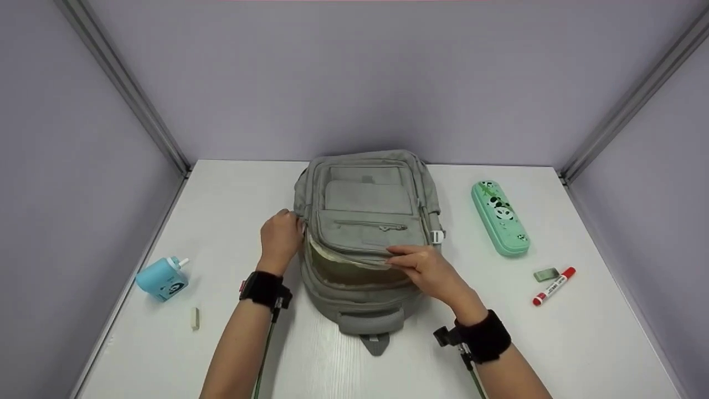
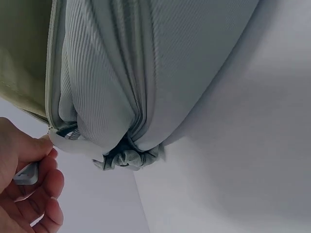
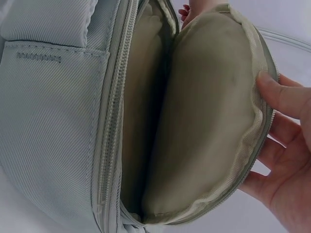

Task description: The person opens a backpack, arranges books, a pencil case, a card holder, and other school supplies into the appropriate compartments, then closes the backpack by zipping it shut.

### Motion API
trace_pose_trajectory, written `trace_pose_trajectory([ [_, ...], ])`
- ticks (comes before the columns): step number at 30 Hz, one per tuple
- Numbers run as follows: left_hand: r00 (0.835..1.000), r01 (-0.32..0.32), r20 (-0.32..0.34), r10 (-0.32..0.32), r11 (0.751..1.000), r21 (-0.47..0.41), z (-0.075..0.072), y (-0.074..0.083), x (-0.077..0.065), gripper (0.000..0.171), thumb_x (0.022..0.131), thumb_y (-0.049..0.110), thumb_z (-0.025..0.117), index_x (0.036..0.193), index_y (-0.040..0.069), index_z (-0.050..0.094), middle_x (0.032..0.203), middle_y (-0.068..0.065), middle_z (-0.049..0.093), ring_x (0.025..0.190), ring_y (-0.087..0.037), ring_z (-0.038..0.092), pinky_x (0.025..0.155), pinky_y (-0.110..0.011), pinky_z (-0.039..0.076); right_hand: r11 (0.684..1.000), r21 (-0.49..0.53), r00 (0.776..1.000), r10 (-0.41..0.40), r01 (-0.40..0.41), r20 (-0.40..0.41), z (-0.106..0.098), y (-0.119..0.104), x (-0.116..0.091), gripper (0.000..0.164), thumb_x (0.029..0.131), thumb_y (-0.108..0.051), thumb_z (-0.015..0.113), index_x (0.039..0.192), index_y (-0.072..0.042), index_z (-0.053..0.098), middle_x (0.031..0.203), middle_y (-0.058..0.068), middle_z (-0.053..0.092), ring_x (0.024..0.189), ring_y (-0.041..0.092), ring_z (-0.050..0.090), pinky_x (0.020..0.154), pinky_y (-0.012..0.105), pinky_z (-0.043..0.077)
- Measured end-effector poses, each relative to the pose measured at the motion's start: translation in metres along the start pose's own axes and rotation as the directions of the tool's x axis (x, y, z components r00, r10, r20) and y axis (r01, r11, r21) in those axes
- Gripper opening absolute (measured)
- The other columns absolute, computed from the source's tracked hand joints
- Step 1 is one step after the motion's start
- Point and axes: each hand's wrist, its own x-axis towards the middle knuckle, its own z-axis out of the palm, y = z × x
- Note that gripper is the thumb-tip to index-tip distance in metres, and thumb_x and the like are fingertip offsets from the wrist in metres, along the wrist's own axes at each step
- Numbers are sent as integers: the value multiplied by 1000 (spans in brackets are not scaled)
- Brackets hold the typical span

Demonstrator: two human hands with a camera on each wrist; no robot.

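A grey-green backpack [image 1: 365, 194] lies on its back on the white table, its front compartment partly unzipped. At the backpack's left side my left hand [image 1: 281, 235] pinches the zipper pull [image 2: 26, 174], a grey tab between thumb and curled fingers. A white buckle [image 2: 77, 145] sits right by those fingertips. My right hand [image 1: 426, 271] pinches the rim of the front flap [image 3: 209, 116], thumb on the lining and fingers on the outer side. The flap is lifted, and the khaki lining [image 3: 143, 97] shows through the gap.
On the right lie a mint panda pencil case [image 1: 501, 219], a green eraser [image 1: 546, 275] and a red marker [image 1: 554, 286]. To the left are a blue panda bottle [image 1: 162, 279] and a small whitish block [image 1: 195, 318]. Panels [image 1: 354, 83] enclose the table.
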Motion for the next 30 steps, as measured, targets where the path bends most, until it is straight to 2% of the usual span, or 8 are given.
trace_pose_trajectory([
  [7,994,33,101,-37,999,40,7,-8,12,26,89,4,64,64,0,60,66,-14,57,60,-36,61,54,-47,51,1000,12,1000,0,0,2,-1,0,-1,19,89,2,68,105,-1,76,119,19,66,106,32,65,79,40,55],
  [14,989,77,130,-77,997,9,14,-12,19,36,91,7,61,58,9,47,62,-12,53,55,-33,57,52,-46,48,1000,10,1000,10,-10,3,-1,-1,2,19,89,2,68,106,0,75,119,18,67,107,32,65,82,40,55],
  [17,986,79,146,-76,997,-11,15,-13,19,33,92,8,61,62,8,50,65,-12,53,57,-32,57,55,-46,48,999,10,999,37,-36,-6,-1,-3,4,19,90,3,67,108,0,74,118,17,67,108,31,65,84,39,54],
  [21,986,16,166,-8,999,-46,10,-13,16,14,94,7,61,83,0,66,81,-15,59,73,-35,60,66,-49,49,999,-1,998,39,-39,-52,-1,-4,8,20,90,2,67,108,-1,75,114,15,69,106,29,66,85,38,54],
  [24,982,-54,178,68,995,-82,2,-7,13,12,94,3,59,100,-3,68,96,-18,60,87,-37,60,76,-52,48,1000,-8,995,26,-27,-95,-2,-2,10,19,89,2,68,106,-2,76,111,13,71,103,27,67,84,37,54],
  [26,977,-92,179,115,987,-132,-6,1,11,12,95,4,59,103,-2,66,99,-17,59,90,-35,59,79,-51,47,1000,-12,994,28,-29,-109,-2,-1,12,18,89,2,68,104,-3,76,109,12,71,102,27,68,84,36,54],
  [28,970,-119,181,162,967,-226,-13,10,6,13,98,9,59,104,0,66,100,-14,60,90,-32,60,80,-48,48,999,-16,993,39,-41,-115,-2,0,14,18,89,1,68,104,-3,76,108,12,72,102,26,68,84,36,54],
  [30,956,-140,198,218,928,-344,-21,20,1,19,100,17,58,108,2,67,103,-11,61,89,-27,60,80,-45,48,998,-19,992,54,-56,-117,-3,1,15,18,89,2,68,105,-3,76,108,11,72,102,26,68,84,36,54],
])
